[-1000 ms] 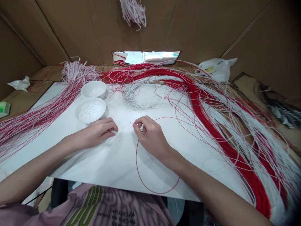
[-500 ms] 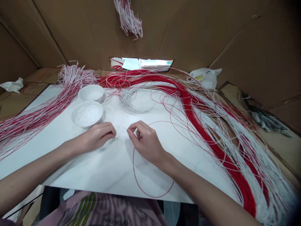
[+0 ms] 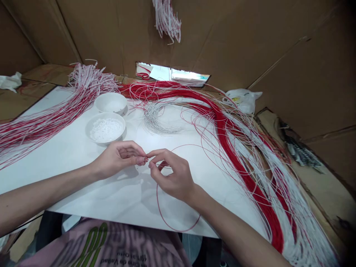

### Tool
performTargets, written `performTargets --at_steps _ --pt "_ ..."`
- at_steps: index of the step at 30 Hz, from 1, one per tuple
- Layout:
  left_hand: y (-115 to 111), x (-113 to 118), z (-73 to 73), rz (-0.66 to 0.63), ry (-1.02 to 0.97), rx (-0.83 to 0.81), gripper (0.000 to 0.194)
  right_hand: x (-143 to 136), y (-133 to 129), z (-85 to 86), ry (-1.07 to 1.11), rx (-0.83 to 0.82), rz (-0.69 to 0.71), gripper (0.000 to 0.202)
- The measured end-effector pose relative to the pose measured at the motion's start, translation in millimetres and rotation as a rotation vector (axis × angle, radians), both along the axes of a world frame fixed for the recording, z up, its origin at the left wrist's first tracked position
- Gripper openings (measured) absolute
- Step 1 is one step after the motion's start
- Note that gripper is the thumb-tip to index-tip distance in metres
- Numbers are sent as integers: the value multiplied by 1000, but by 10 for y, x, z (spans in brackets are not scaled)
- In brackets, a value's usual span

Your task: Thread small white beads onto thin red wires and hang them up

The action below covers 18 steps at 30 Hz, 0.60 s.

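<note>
Red string (image 3: 180,231), one length: thumb and fingers of the right hand (image 3: 172,174) appear to grasp it, the loop below on the white table (image 3: 133,207). Left hand (image 3: 119,159): fingertips touching or nearly touching the right forefinger; cannot tell whether pinched or parted. Bowl of white bits (image 3: 88,127), just beyond: a raised left wrist could knock it. String heap (image 3: 222,129), right: loose strands could snag the held length if tugged. Concealed: the string's end, among fingers. Cut off: hanging bundle (image 3: 168,22), top edge.

Left hand (image 3: 121,159) and right hand (image 3: 174,174) meet at the fingertips (image 3: 150,154); both forearms (image 3: 63,184) slant inward.
</note>
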<state>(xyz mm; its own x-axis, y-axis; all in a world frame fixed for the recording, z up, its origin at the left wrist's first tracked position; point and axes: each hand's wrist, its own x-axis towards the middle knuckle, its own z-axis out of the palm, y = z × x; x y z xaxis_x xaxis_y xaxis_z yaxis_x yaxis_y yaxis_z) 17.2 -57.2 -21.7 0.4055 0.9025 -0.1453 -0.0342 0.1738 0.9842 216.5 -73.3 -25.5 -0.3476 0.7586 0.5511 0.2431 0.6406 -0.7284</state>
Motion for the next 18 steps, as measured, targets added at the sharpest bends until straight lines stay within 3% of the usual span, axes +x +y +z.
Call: performTargets --at_steps 7,18 --pt "0 -17 -75 42 -17 -13 22 10 -9 33 -8 21 -3 11" --pt "1 -21 -121 32 -76 -38 18 5 -1 39 14 8 17 12"
